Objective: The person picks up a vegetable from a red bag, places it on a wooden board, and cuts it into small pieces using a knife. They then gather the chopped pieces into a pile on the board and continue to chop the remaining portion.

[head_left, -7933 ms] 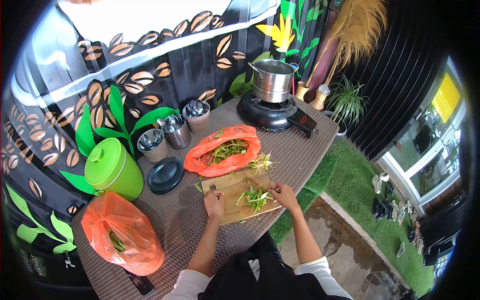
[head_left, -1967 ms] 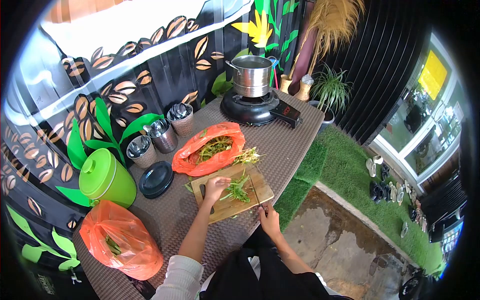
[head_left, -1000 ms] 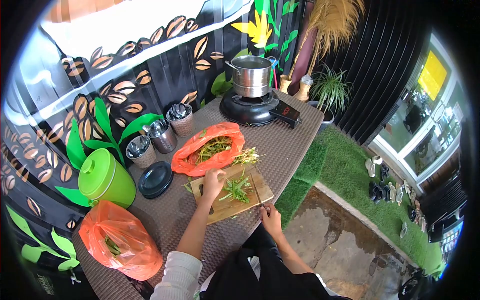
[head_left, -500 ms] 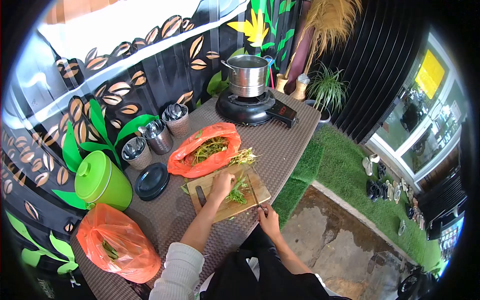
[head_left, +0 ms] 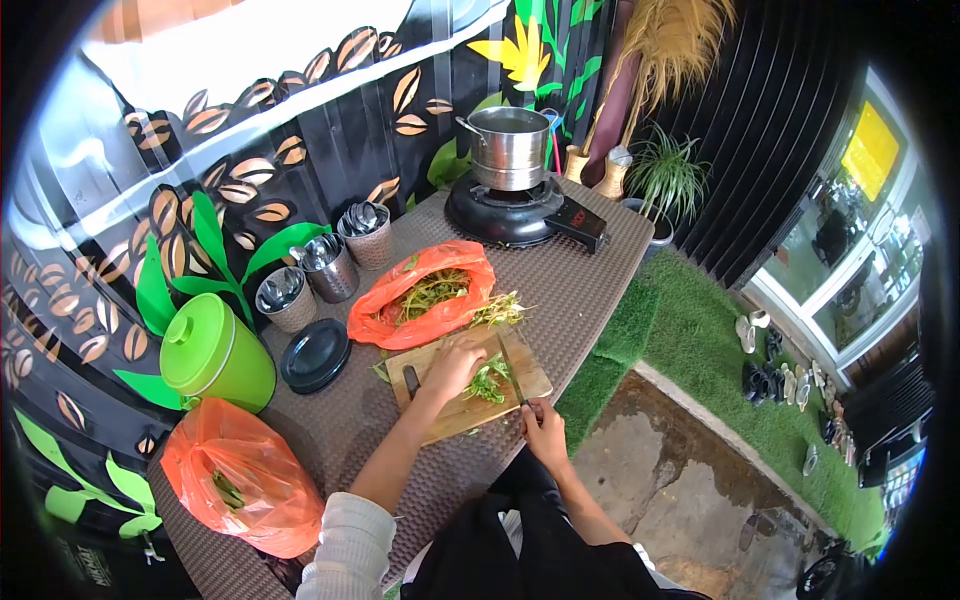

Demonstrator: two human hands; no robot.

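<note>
Since half a second ago the left hand (head_left: 452, 362) has slid further onto the greens (head_left: 489, 378), pressing them to the cutting board (head_left: 465, 400); the right hand (head_left: 541, 424), at 5 o'clock, seemingly grips a knife (head_left: 512, 368), blade against the bunch

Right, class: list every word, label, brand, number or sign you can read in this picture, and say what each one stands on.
None can be read.
Stove: a red display on its front panel, too small and blurred to read.
Black bin at lower left: pale lettering, blurred and cut off.
Yellow sign behind the window at right: no legible characters.
</note>
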